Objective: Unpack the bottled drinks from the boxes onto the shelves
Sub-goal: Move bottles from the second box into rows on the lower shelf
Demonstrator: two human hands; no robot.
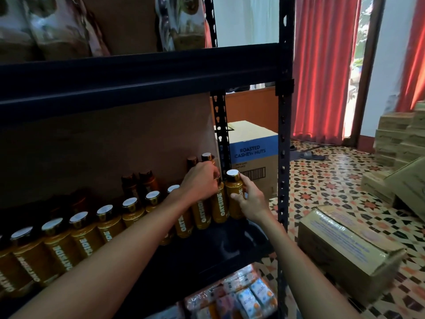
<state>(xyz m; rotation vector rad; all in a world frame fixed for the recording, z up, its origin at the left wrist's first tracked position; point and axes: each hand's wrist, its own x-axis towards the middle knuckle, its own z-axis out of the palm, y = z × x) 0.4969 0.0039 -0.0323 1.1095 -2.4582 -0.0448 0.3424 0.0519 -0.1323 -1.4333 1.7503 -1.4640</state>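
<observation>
A long row of orange Oatside bottles [78,238] with silver caps stands on the black shelf [195,256], with more bottles behind. My right hand [249,199] grips the rightmost bottle [233,194] by its body, upright at the end of the row. My left hand [200,180] is curled over the top of the neighbouring bottle [218,206], hiding its cap. A cardboard box [345,247] lies on the floor to the right of the shelf.
The black shelf post [282,180] stands just right of my right hand. A Roasted Cashew Nuts box [251,155] sits behind the shelf. Stacked cartons [400,139] line the right wall. Packets [248,295] fill the lower shelf, bags [57,26] the upper one.
</observation>
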